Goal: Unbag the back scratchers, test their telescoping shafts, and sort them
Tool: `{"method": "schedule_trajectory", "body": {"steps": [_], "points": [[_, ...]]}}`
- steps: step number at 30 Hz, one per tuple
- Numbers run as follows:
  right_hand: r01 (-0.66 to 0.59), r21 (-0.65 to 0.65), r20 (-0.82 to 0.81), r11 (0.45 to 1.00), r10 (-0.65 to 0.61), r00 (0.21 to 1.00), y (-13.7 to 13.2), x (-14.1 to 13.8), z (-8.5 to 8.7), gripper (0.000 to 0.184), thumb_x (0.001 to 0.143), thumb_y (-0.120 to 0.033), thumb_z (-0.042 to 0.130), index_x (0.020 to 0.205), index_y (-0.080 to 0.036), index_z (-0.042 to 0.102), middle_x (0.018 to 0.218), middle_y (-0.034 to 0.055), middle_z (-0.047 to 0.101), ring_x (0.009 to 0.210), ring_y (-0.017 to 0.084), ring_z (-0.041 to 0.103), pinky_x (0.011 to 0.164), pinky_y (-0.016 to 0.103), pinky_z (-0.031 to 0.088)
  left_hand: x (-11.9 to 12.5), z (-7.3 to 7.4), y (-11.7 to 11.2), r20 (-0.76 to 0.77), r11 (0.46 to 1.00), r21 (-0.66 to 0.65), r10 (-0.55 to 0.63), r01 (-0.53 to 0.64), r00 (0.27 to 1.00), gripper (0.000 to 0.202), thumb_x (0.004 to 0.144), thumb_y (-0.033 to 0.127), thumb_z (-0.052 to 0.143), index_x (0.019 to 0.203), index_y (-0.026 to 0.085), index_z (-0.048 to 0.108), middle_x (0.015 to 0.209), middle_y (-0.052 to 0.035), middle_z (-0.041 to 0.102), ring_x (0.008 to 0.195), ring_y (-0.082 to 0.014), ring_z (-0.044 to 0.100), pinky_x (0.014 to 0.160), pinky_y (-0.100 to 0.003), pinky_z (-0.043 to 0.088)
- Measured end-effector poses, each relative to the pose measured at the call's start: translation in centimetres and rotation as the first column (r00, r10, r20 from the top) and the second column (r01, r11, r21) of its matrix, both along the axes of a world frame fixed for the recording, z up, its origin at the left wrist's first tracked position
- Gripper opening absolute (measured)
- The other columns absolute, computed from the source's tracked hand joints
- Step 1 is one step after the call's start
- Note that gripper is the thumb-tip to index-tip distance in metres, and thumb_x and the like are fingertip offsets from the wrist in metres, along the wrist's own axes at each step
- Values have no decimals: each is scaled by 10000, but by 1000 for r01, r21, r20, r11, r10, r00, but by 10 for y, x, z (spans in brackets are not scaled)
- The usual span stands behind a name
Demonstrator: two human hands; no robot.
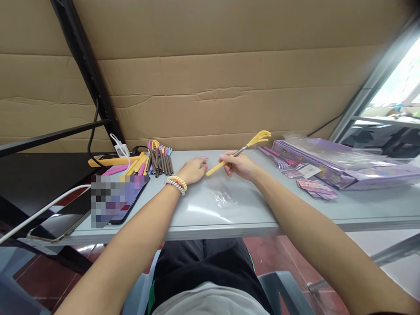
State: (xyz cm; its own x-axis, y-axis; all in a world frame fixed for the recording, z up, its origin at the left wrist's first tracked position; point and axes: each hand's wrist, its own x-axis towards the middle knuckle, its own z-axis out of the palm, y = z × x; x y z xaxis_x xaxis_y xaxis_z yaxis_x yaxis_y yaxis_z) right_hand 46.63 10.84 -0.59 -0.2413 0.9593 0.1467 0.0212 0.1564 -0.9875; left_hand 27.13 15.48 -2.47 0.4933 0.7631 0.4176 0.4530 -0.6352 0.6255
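My right hand (238, 165) is closed around a yellow back scratcher (257, 139) with a metal rod. Its claw end points up and to the right, and its yellow handle end slants down toward my left hand. My left hand (194, 169), wearing beaded bracelets at the wrist, is just left of the handle end, fingers curled together. What those fingers hold, if anything, is hidden. A crinkled clear plastic bag (223, 197) lies on the table below both hands.
Several back scratcher heads with rods (159, 159) and yellow and pink handles (136, 165) are piled at left, near two phones (62, 218). At right are a purple box (321, 164) with plastic wrap, packaged back scratchers (282, 162) and printed cards (316, 189). Cardboard (213, 100) stands behind.
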Motion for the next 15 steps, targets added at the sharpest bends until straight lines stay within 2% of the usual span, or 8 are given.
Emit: {"method": "schedule_trajectory", "body": {"steps": [3,5,7,9,12,15], "points": [[-167,-99,-96,981,158,983,0,-3,0,395,719,-535,558,791,-153,625,673,83,662,560,184,599,436,273,441,3,7,-9,86,995,23,-99,98,991,352,855,440,414,801,211,676,832,-45,693,812,-211,601,809,-310,434],[-213,-125,-137,969,196,971,1,-5,0,424,731,-550,514,791,-148,632,716,102,675,600,200,615,446,279,447,5,10,-16,101,985,37,-173,170,980,356,849,461,437,851,203,682,773,-33,682,711,-188,578,718,-285,441],[-137,-90,-137,986,124,983,2,-6,0,402,737,-537,535,776,-149,633,651,77,655,531,166,577,422,261,420,7,10,-18,129,981,50,-194,189,972,305,816,430,512,931,205,684,717,-19,667,640,-169,550,685,-269,436],[11,-17,-131,1000,-13,991,4,-4,1,346,727,-493,602,767,-150,631,549,29,599,443,119,504,392,235,376,8,9,-17,166,987,54,-157,150,974,283,795,374,556,997,218,678,680,-11,650,622,-168,539,710,-273,436],[204,53,-207,978,-189,960,5,3,5,303,691,-441,677,764,-153,614,479,-23,521,392,81,434,372,216,331,7,6,-9,197,994,81,-95,80,976,233,788,293,571,987,243,682,784,-29,672,755,-202,575,821,-300,423],[237,41,-258,971,-219,941,4,7,9,274,660,-376,699,785,-158,591,537,-19,550,428,85,471,376,214,334,5,4,-3,216,992,123,-63,37,974,171,771,218,578,898,244,689,900,-53,672,896,-232,573,907,-320,388]]}}
